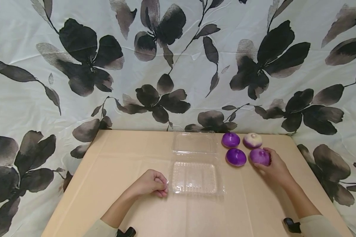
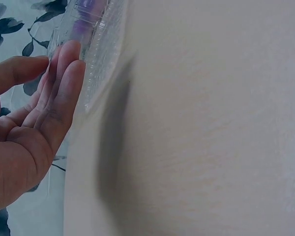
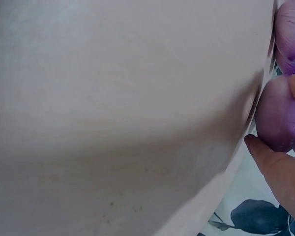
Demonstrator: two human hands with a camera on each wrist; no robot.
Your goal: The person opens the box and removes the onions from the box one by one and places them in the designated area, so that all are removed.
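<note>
An open clear plastic clamshell box [image 1: 194,174] lies in the middle of the tan table [image 1: 121,164], its lid [image 1: 194,143] folded back. My left hand [image 1: 150,183] rests beside the box's left edge, its fingers [image 2: 64,83] touching the clear plastic [image 2: 96,54]. To the right lie three purple onions and a pale one [image 1: 252,140]. My right hand [image 1: 274,168] grips the near right purple onion [image 1: 259,156] [image 3: 280,115], thumb [image 3: 265,152] under it. Two other purple onions [image 1: 236,156] [image 1: 230,139] lie untouched.
A white cloth with dark flower prints [image 1: 178,65] hangs behind the table and drapes at both sides. The table's left half and front strip are bare tan surface. Dark wrist devices [image 1: 290,225] show at the bottom edge.
</note>
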